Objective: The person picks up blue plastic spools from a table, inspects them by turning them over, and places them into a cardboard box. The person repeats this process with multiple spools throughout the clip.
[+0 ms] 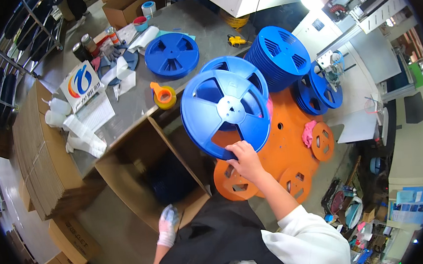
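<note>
My right hand [246,160] is bare and closed on the near rim of a blue plastic reel [210,117], fingers over its edge. The reel is tilted, its pale hub facing up, and it partly covers another blue reel [246,69] behind it. My left hand [167,227], in a whitish glove with bluish fingertips, is beside the near edge of an uncapped cardboard box [131,188]. Its fingers stretch out with nothing visible in them, though they are somewhat blurred. Dark blue shapes [173,177] lie deep in the box. Under the reels is an orange plate [290,121] with round lobes.
A tall stack of blue reels [280,52] stands at the far right, with more reels [317,91] by a machine. The grey table [134,96] carries another blue reel [171,54], a yellow tape roll [165,97], papers and bottles. Flattened cardboard [44,150] is stacked at left.
</note>
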Demonstrator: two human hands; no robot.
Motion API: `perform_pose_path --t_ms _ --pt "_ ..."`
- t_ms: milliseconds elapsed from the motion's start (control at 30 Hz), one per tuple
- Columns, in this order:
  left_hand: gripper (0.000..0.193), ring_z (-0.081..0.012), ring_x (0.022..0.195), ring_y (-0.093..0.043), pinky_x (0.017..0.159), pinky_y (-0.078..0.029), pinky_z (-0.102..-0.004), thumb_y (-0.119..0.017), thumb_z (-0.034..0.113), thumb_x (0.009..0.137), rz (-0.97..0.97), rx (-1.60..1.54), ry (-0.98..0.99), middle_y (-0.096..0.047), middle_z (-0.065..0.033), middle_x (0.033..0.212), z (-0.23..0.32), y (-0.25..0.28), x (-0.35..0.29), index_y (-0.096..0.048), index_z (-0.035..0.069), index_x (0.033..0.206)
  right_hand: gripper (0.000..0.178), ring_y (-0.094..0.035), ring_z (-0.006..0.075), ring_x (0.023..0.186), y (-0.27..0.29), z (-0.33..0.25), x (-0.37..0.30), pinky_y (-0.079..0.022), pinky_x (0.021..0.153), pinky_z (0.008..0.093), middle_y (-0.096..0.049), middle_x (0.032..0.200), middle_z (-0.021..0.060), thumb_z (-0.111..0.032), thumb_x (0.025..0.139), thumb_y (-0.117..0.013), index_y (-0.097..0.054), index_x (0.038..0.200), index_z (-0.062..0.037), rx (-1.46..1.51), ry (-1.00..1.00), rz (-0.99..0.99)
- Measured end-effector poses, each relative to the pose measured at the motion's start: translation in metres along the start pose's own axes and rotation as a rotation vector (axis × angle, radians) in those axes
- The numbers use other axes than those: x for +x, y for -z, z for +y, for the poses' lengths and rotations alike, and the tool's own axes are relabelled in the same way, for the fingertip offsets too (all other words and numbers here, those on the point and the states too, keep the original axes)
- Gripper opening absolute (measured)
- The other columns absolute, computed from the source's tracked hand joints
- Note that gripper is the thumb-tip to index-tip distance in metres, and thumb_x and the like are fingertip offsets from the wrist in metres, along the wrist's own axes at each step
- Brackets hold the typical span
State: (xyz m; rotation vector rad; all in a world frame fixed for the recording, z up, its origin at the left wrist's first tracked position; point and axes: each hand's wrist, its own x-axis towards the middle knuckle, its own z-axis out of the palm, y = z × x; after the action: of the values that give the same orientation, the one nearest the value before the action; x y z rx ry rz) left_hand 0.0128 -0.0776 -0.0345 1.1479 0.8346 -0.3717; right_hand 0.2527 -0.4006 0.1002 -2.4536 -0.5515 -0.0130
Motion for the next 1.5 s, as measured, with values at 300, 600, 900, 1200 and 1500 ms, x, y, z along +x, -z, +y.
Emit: perform_pose_path --t_ms 300,600,900,1200,1500 --pt "0.046 -0.0179 0.106 -0.061 0.090 -0.050 -0.0328 -0.056 0.033 0.099 -0.212 -0.008 -0.121 -0.063 -0.0069 0.123 0.073 -0.035 0.029 -0.051 0.009 0.137 0.037 -0.064 0.0225 0.093 0.080 -0.100 -0.072 -0.054 0.085 0.0408 -0.065 0.109 0.0067 -0.029 0.103 -0.044 -0.053 0.129 -0.0038 1.714 -0.600 0.753" --pt "0.057 -0.0204 0.104 -0.062 0.091 -0.051 -0.0360 -0.048 0.049 0.099 -0.475 -0.479 -0.087 -0.060 -0.0048 0.124 0.149 -0.097 -0.028 -0.043 0.013 0.143 0.030 -0.054 0.0134 0.066 0.055 -0.093 -0.129 -0.049 0.063 0.0292 -0.058 0.084 0.0031 -0.025 0.099 -0.050 -0.057 0.118 -0.0030 1.796 -0.825 0.743" --pt "0.042 -0.0241 0.089 -0.069 0.075 -0.061 -0.0353 -0.056 0.043 0.097 -0.374 -0.583 -0.023 -0.070 -0.0096 0.104 0.149 -0.114 -0.040 -0.063 0.006 0.116 0.026 -0.053 0.0154 0.066 0.065 -0.095 -0.172 -0.050 0.063 0.0301 -0.056 0.086 0.0056 -0.019 0.096 -0.053 -0.057 0.117 -0.0038 2.000 -0.736 0.673" --pt "0.024 -0.0285 0.094 -0.067 0.060 -0.060 -0.0292 -0.056 0.016 0.096 -0.617 -0.997 0.259 -0.068 -0.0136 0.104 0.120 -0.131 -0.030 -0.062 0.001 0.113 0.028 -0.052 0.0161 0.065 0.074 -0.078 -0.193 -0.047 0.058 0.0272 -0.056 0.086 0.0087 -0.016 0.097 -0.052 -0.054 0.120 0.0000 2.137 -0.626 0.696" --pt "0.034 -0.0250 0.097 -0.068 0.060 -0.061 -0.0294 -0.060 0.028 0.098 -0.479 -0.620 -0.091 -0.068 -0.0116 0.108 0.122 -0.135 -0.035 -0.058 0.008 0.125 0.040 -0.061 0.0183 0.079 0.097 -0.081 -0.177 -0.053 0.072 0.0329 -0.062 0.094 0.0069 -0.028 0.101 -0.050 -0.054 0.129 0.0002 1.792 -0.830 0.694"
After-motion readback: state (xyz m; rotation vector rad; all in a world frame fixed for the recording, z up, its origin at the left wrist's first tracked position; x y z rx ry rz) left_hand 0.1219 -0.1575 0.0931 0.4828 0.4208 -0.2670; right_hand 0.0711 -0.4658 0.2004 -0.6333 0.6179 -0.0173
